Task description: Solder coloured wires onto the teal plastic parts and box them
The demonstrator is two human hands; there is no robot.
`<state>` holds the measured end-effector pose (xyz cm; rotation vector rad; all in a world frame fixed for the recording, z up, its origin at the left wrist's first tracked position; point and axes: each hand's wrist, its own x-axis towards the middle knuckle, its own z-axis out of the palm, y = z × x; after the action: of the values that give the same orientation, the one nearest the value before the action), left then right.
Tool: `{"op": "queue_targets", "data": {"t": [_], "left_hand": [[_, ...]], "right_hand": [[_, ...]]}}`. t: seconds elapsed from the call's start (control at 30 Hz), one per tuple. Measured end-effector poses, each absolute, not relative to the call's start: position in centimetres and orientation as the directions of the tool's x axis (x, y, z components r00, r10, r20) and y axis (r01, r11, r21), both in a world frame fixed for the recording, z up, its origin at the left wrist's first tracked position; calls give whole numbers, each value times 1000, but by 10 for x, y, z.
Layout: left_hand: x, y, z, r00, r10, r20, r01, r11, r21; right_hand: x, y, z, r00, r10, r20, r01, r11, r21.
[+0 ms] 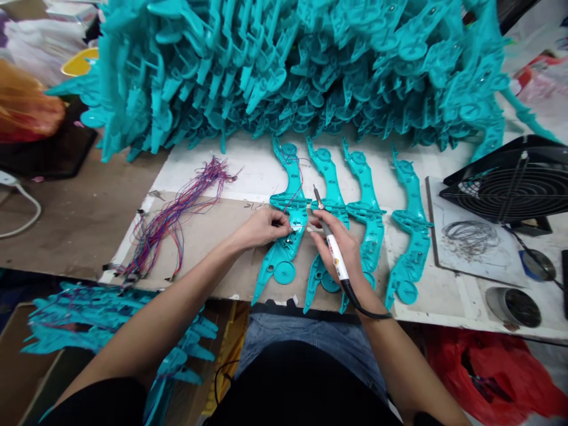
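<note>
Head view: cluttered workbench [80,219], teal parts [284,65] heaped behind.

We see a pale tabletop [231,165] with a brown cardboard sheet [213,236] laid across it, under even, bright light; a black fan [515,189] stands at its right edge, a red plastic bag [479,373] lies below on the floor, a cardboard box [18,367] at lower left
</note>
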<state>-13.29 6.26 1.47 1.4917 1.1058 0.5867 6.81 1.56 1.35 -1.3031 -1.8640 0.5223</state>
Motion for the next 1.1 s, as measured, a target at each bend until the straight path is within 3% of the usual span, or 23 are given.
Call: {"op": "queue_targets", "data": {"t": [0.3,0.4,0.5,0.6,0.67,0.87,1.1], "left_hand": [[-137,59,8,416,886,-206,360,48,932],[-139,43,11,282,959,32,475,-169,864],[-139,21,21,231,926,299,639,-376,671],[-137,7,28,301,886,352,680,-458,572],[-135,3,27,306,899,313,660,-437,611],[-137,3,8,182,968,171,419,-234,877],[-136,5,-6,116,989,91,428,-133,894]], "right_hand": [[60,20,13,-259,854,452,643,501,-579],[59,15,17,-281,820,499,630,550,-549],[54,11,19,-312,777,546,604,606,-518],[47,9,21,-347,752,560,562,645,-517],[43,8,21,-358,741,568,536,661,-525],[47,7,23,-362,752,551,503,655,-563],[72,-23,37,-239,840,487,436,541,-719]]}}
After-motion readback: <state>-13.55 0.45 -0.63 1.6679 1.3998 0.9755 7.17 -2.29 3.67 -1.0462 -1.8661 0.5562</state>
